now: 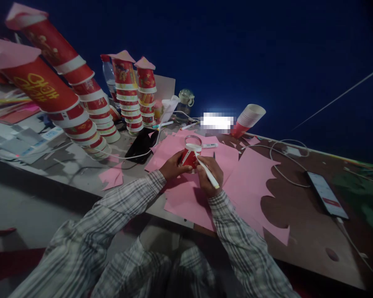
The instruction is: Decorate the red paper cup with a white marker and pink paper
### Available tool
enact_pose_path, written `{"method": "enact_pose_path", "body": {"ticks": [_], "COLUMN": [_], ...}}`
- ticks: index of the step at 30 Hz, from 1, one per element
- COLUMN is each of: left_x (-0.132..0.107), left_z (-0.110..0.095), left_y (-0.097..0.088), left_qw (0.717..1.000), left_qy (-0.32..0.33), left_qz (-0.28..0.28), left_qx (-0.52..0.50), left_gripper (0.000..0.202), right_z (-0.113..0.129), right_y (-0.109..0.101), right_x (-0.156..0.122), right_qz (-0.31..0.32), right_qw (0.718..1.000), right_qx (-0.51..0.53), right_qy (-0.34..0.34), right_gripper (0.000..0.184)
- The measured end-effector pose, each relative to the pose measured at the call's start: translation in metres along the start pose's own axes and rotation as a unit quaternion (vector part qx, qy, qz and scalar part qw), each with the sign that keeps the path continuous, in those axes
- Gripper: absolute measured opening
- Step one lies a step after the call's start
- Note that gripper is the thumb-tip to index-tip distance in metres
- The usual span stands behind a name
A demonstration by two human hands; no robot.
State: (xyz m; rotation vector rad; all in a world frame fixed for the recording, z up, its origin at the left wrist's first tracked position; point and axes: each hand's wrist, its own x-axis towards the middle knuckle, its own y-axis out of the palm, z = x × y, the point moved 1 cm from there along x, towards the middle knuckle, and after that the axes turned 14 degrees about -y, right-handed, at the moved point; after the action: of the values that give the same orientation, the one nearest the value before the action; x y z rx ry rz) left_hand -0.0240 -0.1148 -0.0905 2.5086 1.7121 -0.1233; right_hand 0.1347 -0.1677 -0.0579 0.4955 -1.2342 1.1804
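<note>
My left hand [172,166] is wrapped round a small red paper cup [190,156] with a white rim, held upright on pink paper sheets [186,200]. My right hand [209,176] grips a white pen [208,173] whose tip touches the cup's rim. Both hands sit close together above the pink paper near the table's front edge. Plaid sleeves cover both forearms.
Tall stacks of red-and-white cups [81,111] capped with pink paper stand at the left and back [129,95]. A tilted cup stack [247,120] lies behind. A black pouch [141,145], a phone [327,194] on a white cable [282,161] and cut pink scraps [112,176] lie on the table.
</note>
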Motion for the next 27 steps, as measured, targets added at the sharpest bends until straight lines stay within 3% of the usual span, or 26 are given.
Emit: {"method": "enact_pose_path", "body": {"ticks": [10, 27], "left_x": [0.0025, 0.0029], "left_z": [0.0067, 0.0093], "left_y": [-0.0005, 0.0001], "left_qw": [1.0, 1.0], "left_qy": [0.006, 0.015], "left_qz": [-0.001, 0.003], "left_qx": [0.011, 0.013], "left_gripper": [0.079, 0.077], "right_z": [0.0, -0.002], "right_y": [0.0007, 0.0012], "right_x": [0.0002, -0.0004], "right_qz": [-0.002, -0.003], "right_qw": [0.999, 0.999], "right_qx": [-0.032, -0.037], "right_qy": [-0.036, -0.04], "right_gripper": [0.023, 0.024]}}
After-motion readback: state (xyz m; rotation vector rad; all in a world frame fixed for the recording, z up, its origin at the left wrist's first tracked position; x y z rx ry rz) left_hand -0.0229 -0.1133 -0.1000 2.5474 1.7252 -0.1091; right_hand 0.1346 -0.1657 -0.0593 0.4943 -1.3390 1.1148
